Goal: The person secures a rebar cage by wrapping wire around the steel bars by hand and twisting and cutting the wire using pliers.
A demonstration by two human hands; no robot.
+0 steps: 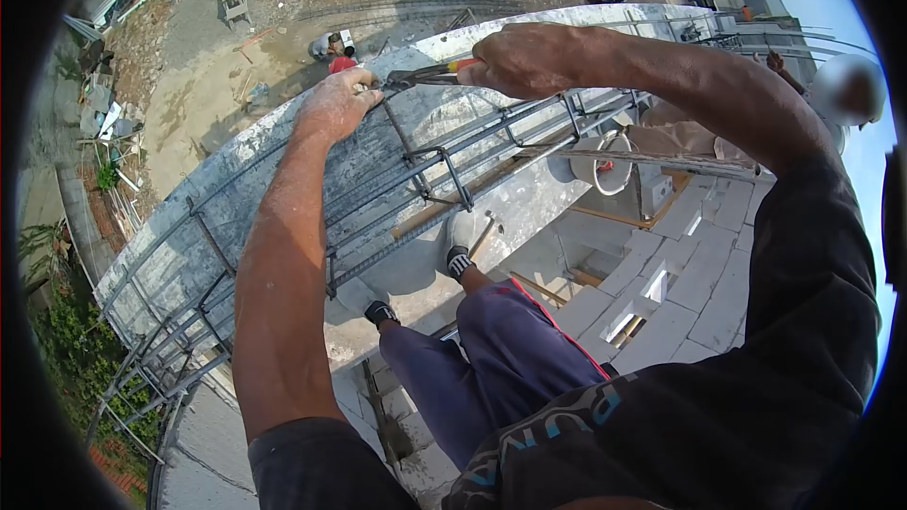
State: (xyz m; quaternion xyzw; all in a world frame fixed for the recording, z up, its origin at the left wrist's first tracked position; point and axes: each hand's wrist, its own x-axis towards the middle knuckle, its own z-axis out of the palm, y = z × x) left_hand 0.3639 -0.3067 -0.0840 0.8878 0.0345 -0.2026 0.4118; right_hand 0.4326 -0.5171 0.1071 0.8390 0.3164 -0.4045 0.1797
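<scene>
My right hand (pixel 529 61) is closed around the orange-and-yellow handles of a pair of pincers (pixel 425 75), whose dark jaws point left. Right by the jaws, my left hand (pixel 335 106) has its fingers pinched together at the upper end of a thin steel bar (pixel 397 132). Whatever lies between those fingertips is too small to make out. The bar runs down to a rebar cage (pixel 444 170) of long rods and square stirrups, which lies along a curved grey concrete ledge (pixel 250 162). My feet are on the near side of the cage.
The ledge drops off to the ground far below, where a person (pixel 328 45) crouches near a red object (pixel 342 64). A white bucket (pixel 614 162) stands at the right, by a block wall (pixel 699 274) with openings. Another person (pixel 841 94) is at the far right.
</scene>
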